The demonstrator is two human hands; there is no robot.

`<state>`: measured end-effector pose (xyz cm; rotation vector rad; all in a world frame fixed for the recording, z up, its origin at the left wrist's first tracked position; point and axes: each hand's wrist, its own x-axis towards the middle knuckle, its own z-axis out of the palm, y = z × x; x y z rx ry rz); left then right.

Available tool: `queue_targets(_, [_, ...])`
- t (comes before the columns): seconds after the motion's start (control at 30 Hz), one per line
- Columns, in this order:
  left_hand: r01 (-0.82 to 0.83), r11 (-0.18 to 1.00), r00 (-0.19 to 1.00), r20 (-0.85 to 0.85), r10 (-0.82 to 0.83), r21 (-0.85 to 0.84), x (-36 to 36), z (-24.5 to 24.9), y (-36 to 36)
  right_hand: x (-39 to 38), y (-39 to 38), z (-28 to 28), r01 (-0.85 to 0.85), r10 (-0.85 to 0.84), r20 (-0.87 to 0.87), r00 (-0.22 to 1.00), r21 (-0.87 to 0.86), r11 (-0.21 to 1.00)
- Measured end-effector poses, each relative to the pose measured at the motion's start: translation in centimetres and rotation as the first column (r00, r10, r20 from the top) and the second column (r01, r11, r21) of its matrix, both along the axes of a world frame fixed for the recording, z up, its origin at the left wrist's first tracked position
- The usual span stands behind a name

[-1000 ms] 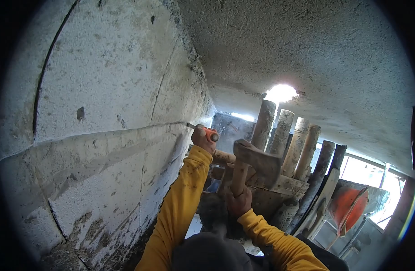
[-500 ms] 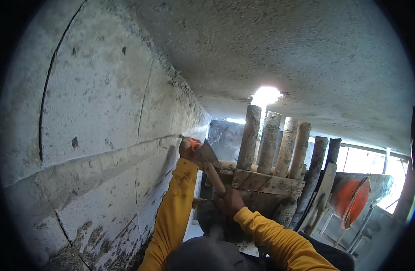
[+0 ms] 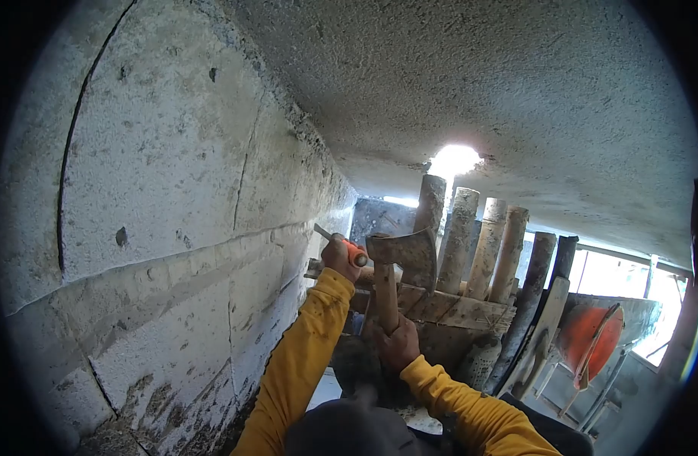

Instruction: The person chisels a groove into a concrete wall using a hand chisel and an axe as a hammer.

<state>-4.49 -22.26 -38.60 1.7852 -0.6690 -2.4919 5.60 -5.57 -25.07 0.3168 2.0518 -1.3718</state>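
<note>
A: Rough concrete wall (image 3: 159,175) to your left, ceiling (image 3: 455,83) overhead. Hands?

B: Your left hand (image 3: 337,258) is a closed fist on the orange-handled chisel (image 3: 355,254), long axis slanting up-left to the wall. Can't tell if the tip touches. Your right hand (image 3: 397,344) grips the hatchet (image 3: 386,292), handle near upright, head just right of the chisel's butt. Left's nearer the wall.

A: Obstacles?

B: Wooden posts (image 3: 487,247) and a plank (image 3: 467,313) behind the hatchet; orange round object (image 3: 592,338) farther right.
</note>
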Motion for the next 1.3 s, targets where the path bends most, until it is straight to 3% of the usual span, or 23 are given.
queue_targets(0.17, [-0.102,0.995,0.993,0.062,0.102,-0.005,-0.7,-0.8,-2.7,-0.1,-0.3,0.3,0.019,-0.018,0.039,0.999,-0.022,1.000])
queue_targets(0.2, [-0.120,0.993,0.989,-0.087,0.118,-0.017,0.1,-1.2,-2.5,-0.3,-0.2,0.3,0.023,-0.023,0.020,1.000,-0.031,0.999])
queue_targets(0.3, [-0.100,0.994,0.990,-0.102,0.096,-0.040,-0.2,-1.1,-2.5,-0.1,0.0,0.1,0.047,-0.050,-0.060,0.997,-0.062,0.997])
queue_targets(0.4, [-0.161,0.985,0.984,-0.074,0.164,0.056,-0.6,-1.1,-3.3,1.2,0.0,-1.3,0.064,-0.079,-0.161,0.984,-0.098,0.993])
queue_targets(0.47, [-0.127,0.989,0.980,-0.147,0.137,0.075,0.2,-3.8,-4.3,1.8,-0.4,-2.2,0.043,-0.063,-0.183,0.981,-0.109,0.993])
queue_targets(0.57, [-0.086,0.994,0.950,-0.296,0.104,0.074,1.8,-10.6,-4.9,-0.3,-1.4,-2.1,-0.272,0.289,-0.087,0.953,0.171,0.947])
queue_targets(0.6, [-0.076,0.995,0.934,-0.346,0.095,0.068,2.1,-11.7,-4.9,-0.2,-1.3,-1.9,-0.262,0.280,-0.122,0.952,0.146,0.954])
queue_targets(0.67, [-0.065,0.996,0.950,-0.303,0.079,0.054,1.2,-9.5,-5.1,-0.4,-1.3,-1.6,-0.253,0.266,-0.197,0.944,0.087,0.963])
queue_targets(0.7, [-0.064,0.997,0.961,-0.265,0.075,0.050,1.6,-7.4,-4.8,-0.3,-1.3,-1.0,-0.190,0.191,-0.152,0.970,0.022,0.981])
queue_targets(0.73, [-0.169,0.979,0.961,-0.202,0.190,0.115,1.0,-4.5,-4.4,-0.2,-1.3,-0.1,-0.117,0.113,-0.094,0.989,-0.035,0.993])
queue_targets(0.77, [-0.032,0.996,0.996,-0.079,0.039,0.080,0.0,-4.9,-5.1,-0.1,-1.2,0.4,-0.033,0.030,-0.038,0.999,-0.085,0.996])
queue_targets(0.83, [-0.055,0.998,0.992,-0.116,0.058,0.030,0.2,-3.5,-4.9,0.2,-1.1,-0.9,-0.067,0.063,-0.086,0.994,-0.050,0.996])
queue_targets(0.9, [0.173,0.967,0.865,-0.499,-0.058,0.186,2.1,-7.2,-7.2,-0.9,-1.2,-1.3,-0.164,0.166,-0.079,0.983,0.029,0.986])
queue_targets(0.97, [0.191,0.951,0.836,-0.549,-0.027,0.244,2.7,-8.7,-7.7,-2.3,-1.3,-1.1,-0.319,0.317,0.033,0.948,0.147,0.936])
queue_targets(1.0, [0.080,0.968,0.905,-0.425,0.030,0.239,2.1,-8.3,-7.6,-2.5,-1.3,-0.9,-0.290,0.296,-0.035,0.955,0.128,0.948])
queue_targets(1.03, [-0.034,0.975,0.953,-0.287,0.097,0.218,2.0,-7.9,-7.4,-2.4,-1.2,-0.5,-0.265,0.275,-0.093,0.957,0.108,0.958])
queue_targets(1.07, [0.149,0.988,0.907,-0.394,-0.150,-0.031,2.8,-7.3,-7.5,-1.7,-1.0,-0.2,-0.233,0.243,-0.136,0.960,0.089,0.968])
queue_targets(1.1, [0.308,0.907,0.800,-0.438,-0.410,-0.287,3.2,-6.1,-8.1,-0.8,-0.9,-0.5,-0.207,0.208,-0.102,0.973,0.018,0.978])
queue_targets(1.13, [0.409,0.741,0.629,-0.423,-0.652,-0.533,2.8,-5.6,-8.9,-0.3,-0.9,-1.1,-0.169,0.164,-0.078,0.983,-0.051,0.984])
queue_targets(1.17, [0.388,0.903,0.744,-0.516,-0.424,-0.183,2.8,-5.9,-9.3,0.1,-1.0,-1.4,-0.119,0.112,-0.060,0.992,-0.119,0.986])
queue_targets(1.2, [0.239,0.946,0.883,-0.454,-0.117,0.220,2.9,-6.5,-10.0,-0.5,-1.3,-1.4,-0.262,0.263,0.003,0.965,0.087,0.961])
queue_targets(1.23, [0.133,0.913,0.931,-0.365,0.019,0.387,3.4,-6.7,-10.7,-1.3,-1.3,-1.1,-0.288,0.287,0.029,0.958,0.089,0.953])
queue_targets(1.3, [0.064,0.866,0.955,-0.281,0.091,0.496,3.9,-5.7,-11.2,-1.9,-1.2,-0.2,-0.338,0.331,0.095,0.939,0.072,0.939])
